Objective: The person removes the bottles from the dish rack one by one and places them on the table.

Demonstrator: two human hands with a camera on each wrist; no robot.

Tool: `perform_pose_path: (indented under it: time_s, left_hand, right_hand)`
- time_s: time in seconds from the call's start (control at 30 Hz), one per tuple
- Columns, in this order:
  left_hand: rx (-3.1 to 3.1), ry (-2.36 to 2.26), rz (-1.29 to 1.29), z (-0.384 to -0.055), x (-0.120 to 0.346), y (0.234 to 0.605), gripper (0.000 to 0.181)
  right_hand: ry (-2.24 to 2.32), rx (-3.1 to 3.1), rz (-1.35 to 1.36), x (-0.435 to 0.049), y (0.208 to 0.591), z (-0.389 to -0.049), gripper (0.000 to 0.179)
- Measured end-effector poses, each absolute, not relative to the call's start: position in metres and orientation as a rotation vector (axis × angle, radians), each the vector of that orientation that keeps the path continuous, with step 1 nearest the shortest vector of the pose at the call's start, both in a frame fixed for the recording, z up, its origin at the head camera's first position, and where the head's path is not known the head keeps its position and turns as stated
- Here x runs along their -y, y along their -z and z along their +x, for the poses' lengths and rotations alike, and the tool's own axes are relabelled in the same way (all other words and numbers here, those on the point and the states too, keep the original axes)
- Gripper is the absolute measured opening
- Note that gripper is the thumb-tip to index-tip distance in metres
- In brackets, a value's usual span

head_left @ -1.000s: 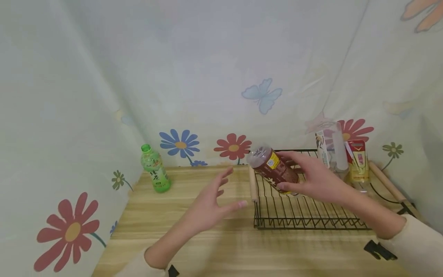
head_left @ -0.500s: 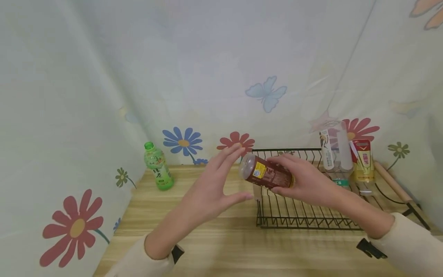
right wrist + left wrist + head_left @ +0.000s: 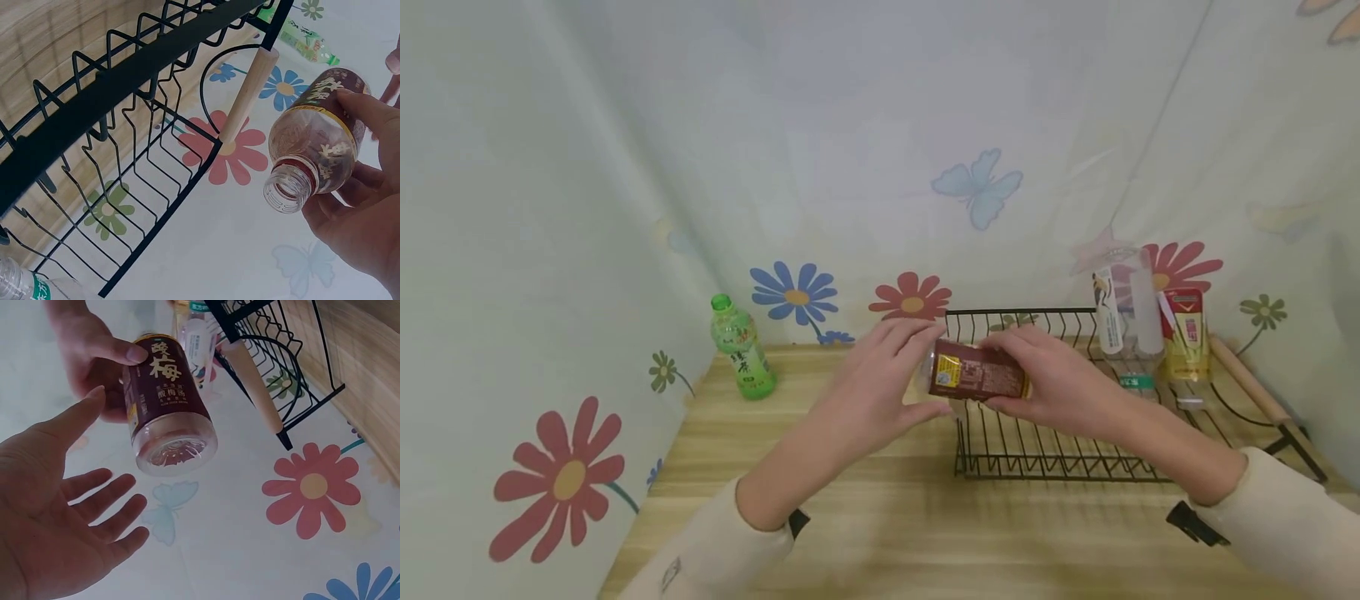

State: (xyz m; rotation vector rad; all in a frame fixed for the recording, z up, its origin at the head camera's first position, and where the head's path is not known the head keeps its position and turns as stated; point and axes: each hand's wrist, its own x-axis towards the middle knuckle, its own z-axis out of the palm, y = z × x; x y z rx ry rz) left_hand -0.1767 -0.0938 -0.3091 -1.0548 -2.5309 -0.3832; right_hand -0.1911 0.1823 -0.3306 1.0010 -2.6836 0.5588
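Note:
My right hand (image 3: 1060,379) grips a plastic drink bottle (image 3: 979,373) with a dark maroon label, held almost level above the left part of a black wire rack. Its uncapped neck (image 3: 290,185) and clear shoulder show in the right wrist view, pointing away from the left hand. My left hand (image 3: 876,383) is beside the bottle's base, fingers spread and thumb apart. A gap between that hand and the bottle shows in the left wrist view, where the thumb comes near the right hand's fingers.
The wire rack (image 3: 1045,467) has wooden side handles (image 3: 1251,379). At its right side stand a clear bottle with a white label (image 3: 1127,317) and a red-and-yellow bottle (image 3: 1187,337). A green tea bottle (image 3: 745,350) stands at the table's back left, near the flowered curtain (image 3: 850,167).
The right hand has brought the maroon-labelled bottle left and turned it from tilted to nearly level. The left hand has risen and come close to the bottle's base.

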Motion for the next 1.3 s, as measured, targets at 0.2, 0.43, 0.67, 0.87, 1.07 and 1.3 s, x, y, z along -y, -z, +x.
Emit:
perform_pose_path:
  time_s: [0.2, 0.43, 0.67, 0.87, 1.07, 1.3]
  left_hand:
    - [2.597, 0.334, -1.069, -0.186, 0.092, 0.31, 0.086]
    - [2.639, 0.274, -1.084, -0.193, 0.087, 0.312, 0.087]
    - [2.644, 0.203, -1.113, -0.197, 0.082, 0.32, 0.084]
    - [2.611, 0.195, -1.134, -0.201, 0.079, 0.328, 0.08]
    - [2.568, 0.209, -1.165, -0.205, 0.075, 0.331, 0.074]
    - [2.547, 0.212, -1.172, -0.2, 0.078, 0.335, 0.069]
  right_hand:
    - [-0.54, 2.67, 1.006, -0.18, 0.328, -0.192, 0.068]
    - [-0.504, 2.654, 1.033, -0.174, 0.327, -0.195, 0.066]
    - [-0.513, 2.651, 1.074, -0.165, 0.329, -0.198, 0.066]
    - [-0.512, 2.65, 1.076, -0.163, 0.33, -0.198, 0.067]
    - [-0.532, 2.653, 1.068, -0.163, 0.33, -0.195, 0.07]
    - [-0.544, 2.614, 1.102, -0.163, 0.337, -0.191, 0.071]
